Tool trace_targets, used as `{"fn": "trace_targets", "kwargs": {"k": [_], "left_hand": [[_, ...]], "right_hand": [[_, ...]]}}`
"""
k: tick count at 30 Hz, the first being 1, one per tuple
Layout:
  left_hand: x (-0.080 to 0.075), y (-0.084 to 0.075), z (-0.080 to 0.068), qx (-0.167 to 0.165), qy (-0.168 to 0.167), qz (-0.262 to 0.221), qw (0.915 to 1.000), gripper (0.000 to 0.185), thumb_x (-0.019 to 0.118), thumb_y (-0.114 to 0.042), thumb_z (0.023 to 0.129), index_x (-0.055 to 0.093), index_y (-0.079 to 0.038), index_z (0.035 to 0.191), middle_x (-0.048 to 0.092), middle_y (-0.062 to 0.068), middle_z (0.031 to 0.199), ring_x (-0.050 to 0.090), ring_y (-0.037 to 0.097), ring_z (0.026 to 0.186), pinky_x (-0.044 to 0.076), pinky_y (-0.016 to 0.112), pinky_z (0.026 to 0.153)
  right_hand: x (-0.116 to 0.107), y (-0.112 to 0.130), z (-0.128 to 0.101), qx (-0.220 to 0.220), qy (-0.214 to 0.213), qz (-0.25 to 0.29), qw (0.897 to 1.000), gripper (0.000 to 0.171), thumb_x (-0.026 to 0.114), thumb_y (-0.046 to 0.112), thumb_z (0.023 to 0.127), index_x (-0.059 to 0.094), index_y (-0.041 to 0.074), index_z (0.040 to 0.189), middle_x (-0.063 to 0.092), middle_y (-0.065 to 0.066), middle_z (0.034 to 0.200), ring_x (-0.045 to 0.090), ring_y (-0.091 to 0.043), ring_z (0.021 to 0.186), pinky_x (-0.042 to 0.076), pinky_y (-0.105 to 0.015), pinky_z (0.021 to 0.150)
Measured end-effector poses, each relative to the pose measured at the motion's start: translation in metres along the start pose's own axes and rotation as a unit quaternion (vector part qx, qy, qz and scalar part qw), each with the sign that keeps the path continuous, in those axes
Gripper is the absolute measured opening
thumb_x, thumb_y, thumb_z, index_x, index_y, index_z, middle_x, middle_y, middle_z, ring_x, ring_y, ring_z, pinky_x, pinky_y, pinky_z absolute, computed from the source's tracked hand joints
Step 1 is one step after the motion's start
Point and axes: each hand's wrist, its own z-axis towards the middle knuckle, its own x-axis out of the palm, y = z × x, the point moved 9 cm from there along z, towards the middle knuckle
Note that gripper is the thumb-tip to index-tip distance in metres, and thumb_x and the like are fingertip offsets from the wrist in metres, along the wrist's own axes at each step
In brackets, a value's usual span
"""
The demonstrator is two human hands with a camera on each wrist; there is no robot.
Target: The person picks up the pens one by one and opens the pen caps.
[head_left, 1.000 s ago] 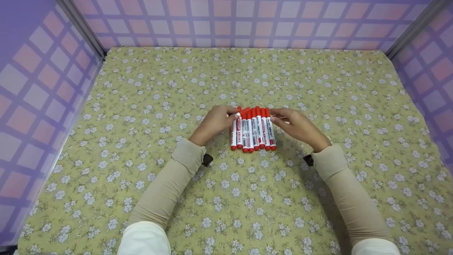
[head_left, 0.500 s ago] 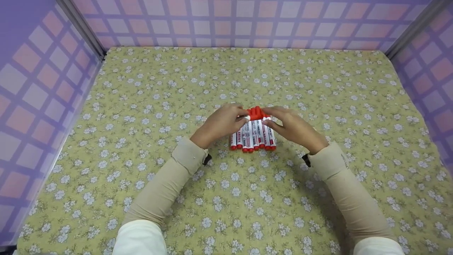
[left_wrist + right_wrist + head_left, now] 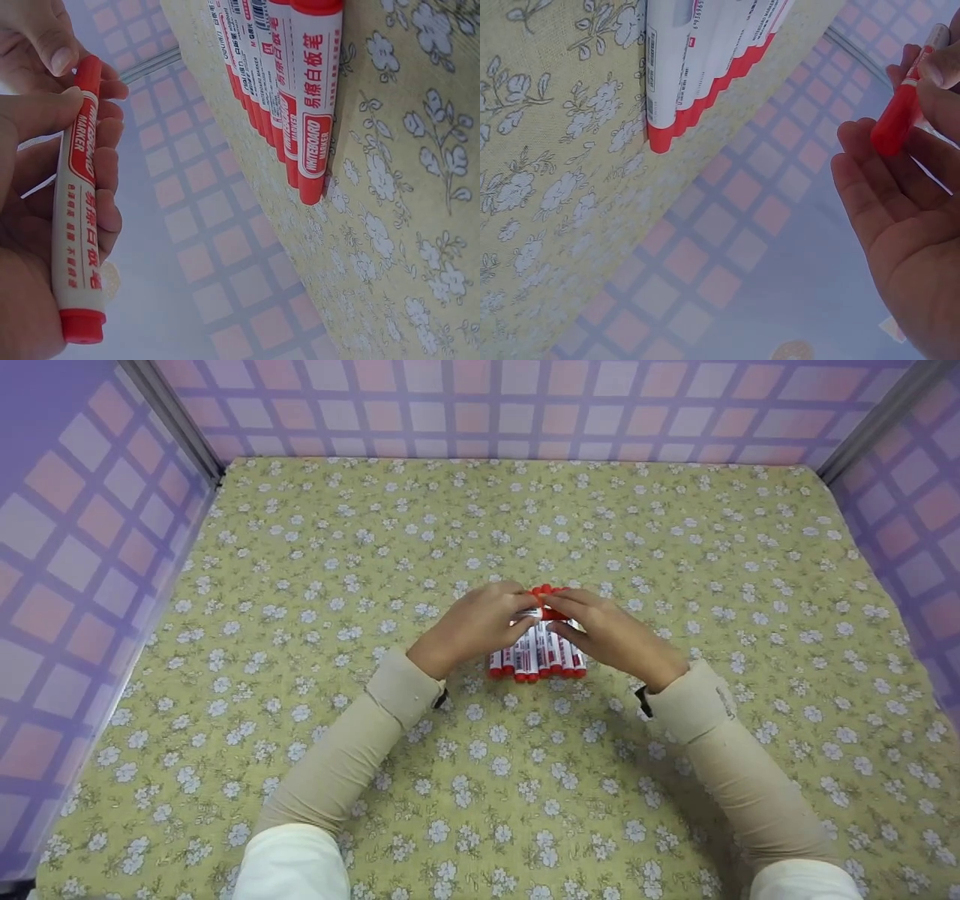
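My left hand (image 3: 480,622) holds a red-and-white whiteboard marker (image 3: 81,195) above the row, thumb and fingers around its barrel. The marker's red cap (image 3: 896,124) points toward my right hand (image 3: 619,634). In the right wrist view, the right hand's fingers (image 3: 855,176) extend behind the cap and its thumb is close beside it; whether they touch it is unclear. Under both hands lies a row of similar whiteboard markers (image 3: 536,656), side by side with caps at the far end. The hands hide part of the row in the head view.
A yellow floral cloth (image 3: 360,540) covers the table. Checked panels (image 3: 517,409) stand along the back and both sides, with grey posts (image 3: 176,424) at the back corners.
My left hand has lifted a marker from the row's left side and carried it right. My right hand has moved left from the row's right side toward the lifted marker's cap.
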Motion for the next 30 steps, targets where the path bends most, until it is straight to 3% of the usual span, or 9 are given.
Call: {"fn": "trace_targets", "kwargs": {"k": [7,21,30], "left_hand": [[-0.001,-0.006,0.000,0.041,-0.012,0.042,0.9982,0.029,0.053,-0.025,0.100,0.068,-0.006,0.116,0.064,0.010,0.104,0.059,0.018,0.084,0.052,0.030,0.075],[-0.007,-0.016,-0.002,0.103,-0.081,0.092,0.9872,0.025,0.054,-0.019,0.099,0.068,-0.001,0.110,0.061,0.012,0.093,0.054,0.019,0.075,0.050,0.029,0.068],[-0.004,-0.016,-0.003,0.116,-0.078,0.087,0.9863,0.026,0.051,-0.018,0.100,0.067,-0.001,0.111,0.060,0.011,0.095,0.056,0.017,0.071,0.050,0.028,0.065]], "right_hand": [[-0.001,0.006,0.001,-0.003,0.002,-0.029,1.000,0.037,0.061,0.008,0.094,0.058,-0.002,0.129,0.062,-0.020,0.120,0.065,-0.029,0.107,0.054,-0.038,0.088],[-0.003,0.018,0.007,-0.020,-0.017,-0.120,0.992,0.024,0.059,0.006,0.094,0.064,-0.007,0.114,0.068,-0.021,0.099,0.069,-0.028,0.089,0.058,-0.034,0.076],[-0.006,0.021,0.009,-0.022,-0.034,-0.131,0.990,0.015,0.060,0.004,0.093,0.067,-0.004,0.104,0.070,-0.019,0.091,0.069,-0.027,0.080,0.058,-0.032,0.071]]}}
